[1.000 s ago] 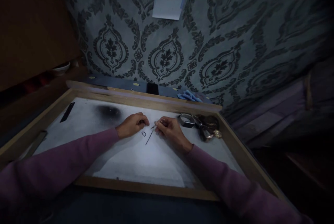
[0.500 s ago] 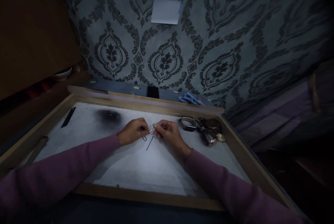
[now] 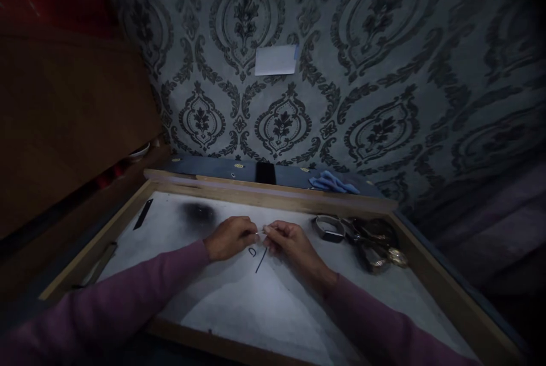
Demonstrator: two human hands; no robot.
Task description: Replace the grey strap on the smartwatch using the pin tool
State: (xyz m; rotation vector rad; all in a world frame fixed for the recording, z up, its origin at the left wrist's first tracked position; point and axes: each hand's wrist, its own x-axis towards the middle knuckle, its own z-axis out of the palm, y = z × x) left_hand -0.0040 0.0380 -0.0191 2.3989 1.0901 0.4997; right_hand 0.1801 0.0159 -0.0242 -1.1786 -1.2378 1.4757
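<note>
My left hand (image 3: 230,238) is closed in a pinch above the middle of a white-bottomed wooden tray (image 3: 239,326). Facing it, my right hand (image 3: 292,245) also pinches with thumb and forefinger. A thin shiny metal piece (image 3: 258,233) shows as a small glint between both sets of fingertips; most of it is hidden. Just below the fingers are a small dark loop (image 3: 252,252) and a thin dark strip (image 3: 261,261), its upper end close to my right hand. Whether the strip or loop touches a hand, I cannot tell.
Wristwatches (image 3: 375,244) lie bunched at the tray's right, beside a banded watch (image 3: 330,229). A black flat strip (image 3: 143,214) and a long grey tool (image 3: 102,263) lie left. Behind the rim are a dark phone (image 3: 265,173) and blue cloth (image 3: 333,182).
The view has tilted upward, so tray and hands sit lower and further right in the picture. My fingertips hide more of the shiny piece. Both hands keep their pinch.
</note>
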